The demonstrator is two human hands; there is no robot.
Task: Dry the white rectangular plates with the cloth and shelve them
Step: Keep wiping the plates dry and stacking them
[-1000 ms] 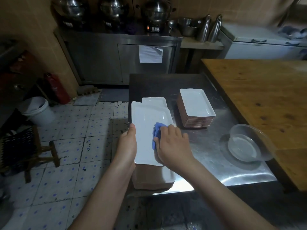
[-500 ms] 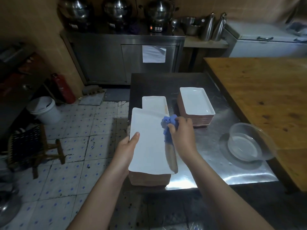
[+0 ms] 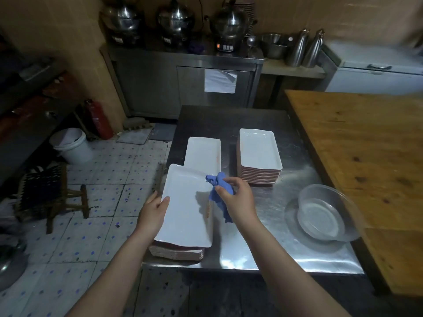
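Left hand has the white rectangular plate by its long left rim: thumb on top, the other fingers tucked underneath and mostly out of sight. The plate is over the near stack at the near left corner of the steel table; whether it rests on that stack I cannot tell. Right hand is at the plate's right rim, thumb and fingers pinching the bunched blue cloth, which meets the rim and trails down beside it. Just behind, along the left edge, a flat plate lies face up. Mid-table sits the tidy stack, close by the cloth hand. A clear bowl sits by the near right corner, against the wooden table. On the floor to the left are a white bucket and a stool.
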